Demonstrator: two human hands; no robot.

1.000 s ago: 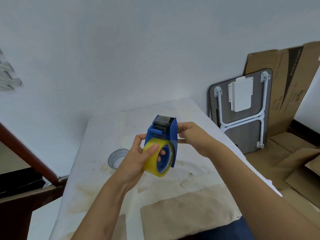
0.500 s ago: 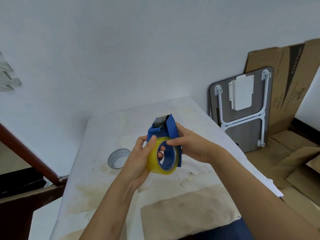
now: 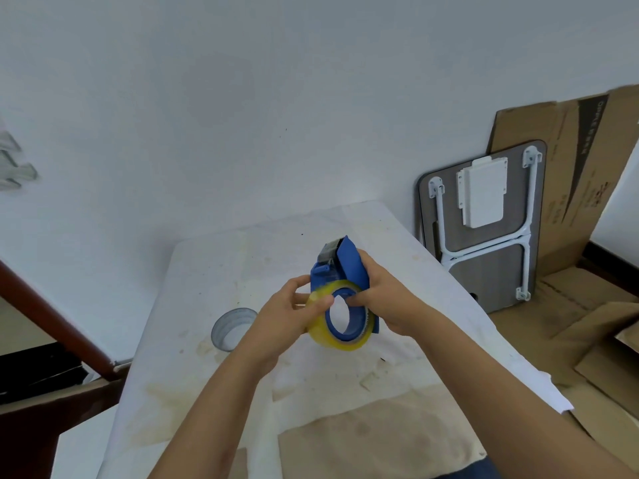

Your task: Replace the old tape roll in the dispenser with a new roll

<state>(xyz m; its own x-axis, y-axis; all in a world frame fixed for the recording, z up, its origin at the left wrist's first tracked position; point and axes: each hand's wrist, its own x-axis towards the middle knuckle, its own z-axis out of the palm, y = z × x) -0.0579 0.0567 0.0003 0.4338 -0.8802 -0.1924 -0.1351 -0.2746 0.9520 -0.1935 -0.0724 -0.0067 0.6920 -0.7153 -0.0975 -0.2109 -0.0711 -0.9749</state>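
I hold a blue tape dispenser [image 3: 340, 266] above the middle of the white-covered table [image 3: 242, 257], its cutter end pointing away from me. A yellowish roll of clear tape [image 3: 337, 342] sits on the dispenser's blue hub. My left hand [image 3: 287, 316] grips the roll's left rim, thumb pressed on its top edge. My right hand [image 3: 387, 300] wraps the dispenser's right side, with its thumb at the hub. A nearly spent grey tape core [image 3: 232, 327] lies on the table to the left of my hands.
A folded grey lap table with white legs [image 3: 484, 229] leans on the wall at the right, with flattened cardboard [image 3: 570, 160] behind and below it. A brown cloth patch [image 3: 373, 440] covers the table's near part. Dark wooden furniture [image 3: 41, 402] stands at the left.
The dispenser has tilted so the hub opening faces me more. My right hand slid from the cutter end down to the hub, and my left thumb shifted onto the roll's top.
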